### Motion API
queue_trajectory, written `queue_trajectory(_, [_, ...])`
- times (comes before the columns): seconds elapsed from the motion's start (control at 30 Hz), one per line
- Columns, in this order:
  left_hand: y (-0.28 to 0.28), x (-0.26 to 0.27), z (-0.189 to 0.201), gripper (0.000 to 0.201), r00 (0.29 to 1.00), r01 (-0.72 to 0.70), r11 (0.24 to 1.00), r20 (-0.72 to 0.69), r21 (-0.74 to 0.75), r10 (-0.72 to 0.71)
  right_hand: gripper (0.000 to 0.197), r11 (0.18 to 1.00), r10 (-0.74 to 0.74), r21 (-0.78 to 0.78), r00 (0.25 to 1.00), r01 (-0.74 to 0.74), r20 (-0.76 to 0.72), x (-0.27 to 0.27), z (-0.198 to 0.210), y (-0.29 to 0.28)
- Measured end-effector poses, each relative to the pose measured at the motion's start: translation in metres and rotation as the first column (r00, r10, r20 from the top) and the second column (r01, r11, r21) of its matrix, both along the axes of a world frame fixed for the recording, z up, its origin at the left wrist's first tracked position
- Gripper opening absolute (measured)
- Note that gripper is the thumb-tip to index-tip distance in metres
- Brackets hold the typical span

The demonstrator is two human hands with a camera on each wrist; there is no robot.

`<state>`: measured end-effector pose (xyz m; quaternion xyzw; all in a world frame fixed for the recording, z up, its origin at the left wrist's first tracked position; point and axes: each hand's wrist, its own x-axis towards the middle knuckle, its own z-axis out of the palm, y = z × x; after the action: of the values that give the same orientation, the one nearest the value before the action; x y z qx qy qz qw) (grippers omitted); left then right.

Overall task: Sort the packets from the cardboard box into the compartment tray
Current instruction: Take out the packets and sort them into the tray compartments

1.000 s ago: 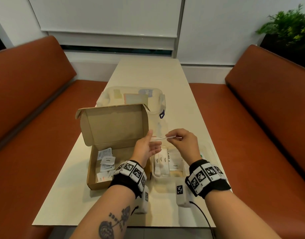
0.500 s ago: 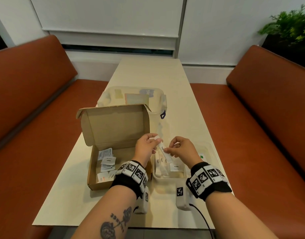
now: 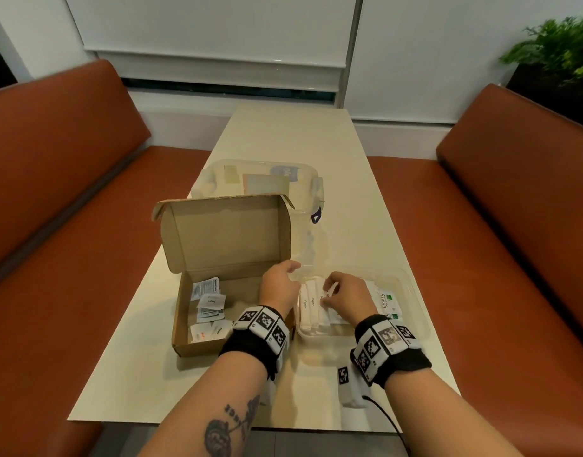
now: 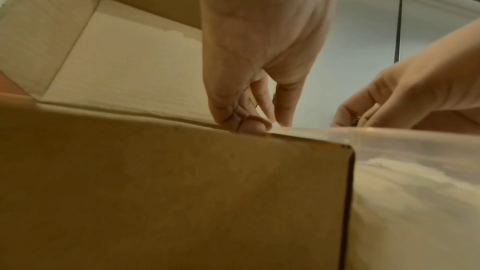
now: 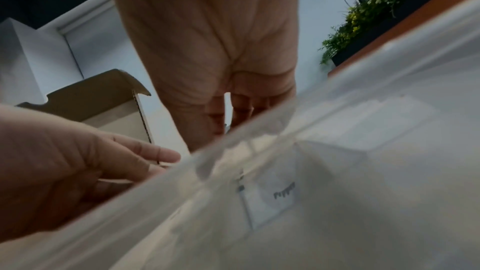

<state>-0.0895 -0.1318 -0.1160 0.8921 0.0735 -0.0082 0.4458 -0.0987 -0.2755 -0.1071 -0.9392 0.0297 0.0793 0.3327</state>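
Packet pinched by right hand, lowered into tray beside sugar sticks; left hand relaxed, empty, over box edge, likely steadying.

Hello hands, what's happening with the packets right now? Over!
Right hand setting a packet into the tray. Left hand empty at the tray's edge. More packets wait in the box. Nothing blocking.

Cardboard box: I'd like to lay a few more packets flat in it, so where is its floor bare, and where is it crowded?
The cardboard box shows bare floor along its right side, between the loose packets and the left hand, up to the lid fold. Its left half is crowded with packets. More bare table lies behind the clear lidded tub.
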Motion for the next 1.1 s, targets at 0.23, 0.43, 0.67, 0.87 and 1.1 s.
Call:
queue_trajectory(0.23, [0.003, -0.001, 0.000, 0.042, 1.000, 0.004, 0.999, -0.027, -0.049, -0.005, 0.024, 0.986, 0.073, -0.148, 0.997, -0.078, -0.038, 0.000, 0.002, -0.002])
queue_trajectory(0.43, [0.041, -0.004, 0.012, 0.016, 0.992, -0.120, 0.990, -0.051, -0.073, 0.116, 0.013, 0.986, 0.136, 0.079, 0.983, -0.147, 0.126, -0.001, 0.021, 0.047])
queue_trajectory(0.67, [0.119, -0.028, 0.013, 0.014, 0.921, -0.351, 0.928, -0.133, 0.129, 0.367, 0.026, 0.931, 0.357, -0.016, 0.919, -0.364, -0.169, -0.003, 0.009, 0.130])
queue_trajectory(0.87, [0.145, -0.042, 0.009, 0.026, 0.822, -0.547, 0.818, -0.069, 0.176, 0.565, 0.039, 0.894, 0.397, -0.070, 0.854, -0.443, -0.336, -0.014, 0.002, 0.161])
queue_trajectory(1.1, [0.159, -0.035, 0.002, 0.025, 0.832, -0.509, 0.853, -0.188, 0.115, 0.522, 0.034, 0.758, 0.544, -0.212, 0.777, -0.617, -0.316, -0.023, 0.010, 0.183])
